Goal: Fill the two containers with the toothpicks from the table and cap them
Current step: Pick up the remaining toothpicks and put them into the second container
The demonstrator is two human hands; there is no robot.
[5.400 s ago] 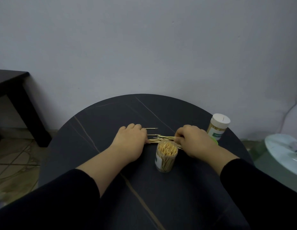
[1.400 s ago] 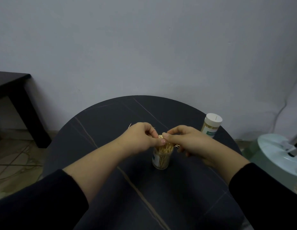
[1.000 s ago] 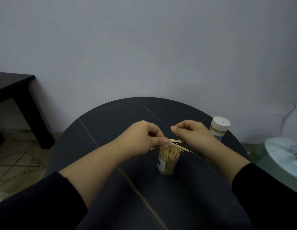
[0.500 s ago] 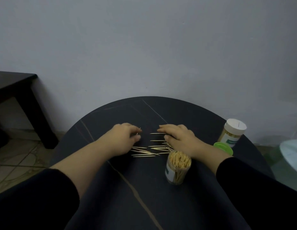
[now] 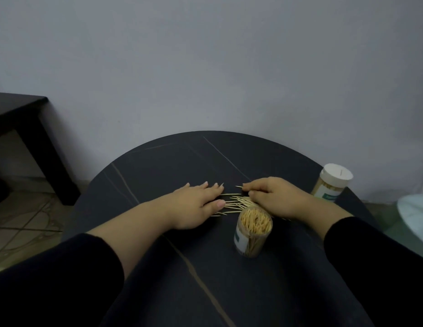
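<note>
The left hand [image 5: 196,204] lay palm down on the dark round surface [image 5: 172,166]. Its fingers were straight and spread wide, holding nothing, and its thumb tip sat at the near end of the loose toothpicks [image 5: 233,204]. Those toothpicks lay flat in a thin scatter in the gap between the two hands. Most pointed from one hand toward the other, and some ran under the fingers of the right hand [image 5: 274,197].

The right hand rested knuckles up opposite the left, its fingers bent down onto the pile. Its index finger reached furthest toward the left hand, and a single toothpick tip poked out just past it. Whether the bent fingers pinched any sticks or only pressed on them could not be told.

The open jar [image 5: 251,234] stood upright on the body side of the right hand, close by its thumb edge. It had no cap and was packed to the rim with upright toothpicks. The capped jar [image 5: 331,182] stood beyond the right hand's outer edge, apart from it and near the rim of the surface, with a white cap on.

Black sleeves [image 5: 64,279] covered both forearms. Far out past the left hand, off the surface, a dark side table [image 5: 21,109] stood on a tiled floor [image 5: 21,220].
</note>
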